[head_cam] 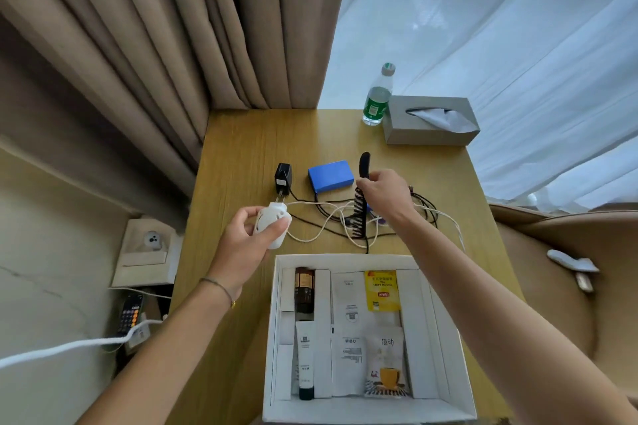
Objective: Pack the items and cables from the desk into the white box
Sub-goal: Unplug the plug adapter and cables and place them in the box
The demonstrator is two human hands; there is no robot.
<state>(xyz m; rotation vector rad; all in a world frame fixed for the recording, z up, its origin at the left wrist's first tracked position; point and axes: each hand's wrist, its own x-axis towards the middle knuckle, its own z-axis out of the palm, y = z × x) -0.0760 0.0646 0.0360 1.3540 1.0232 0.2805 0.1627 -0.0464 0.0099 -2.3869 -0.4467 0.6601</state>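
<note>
My left hand (250, 236) grips a white charger plug (272, 222) above the desk, left of the tangled cables (331, 217). A white cable runs from the plug across the desk. My right hand (385, 193) pinches a black comb (360, 203) near its middle and holds it upright over the cables. The open white box (424, 290) sits at the desk's near edge, with tubes, sachets and a yellow tea bag inside. A black adapter (283, 178) and a blue block (330, 175) lie behind the cables.
A water bottle (378, 95) and a grey tissue box (429, 119) stand at the desk's far right. Brown curtains hang at left, with a wall socket panel (148, 252) and a phone (130, 314) below the desk's left side. A tan chair (559, 269) stands at right.
</note>
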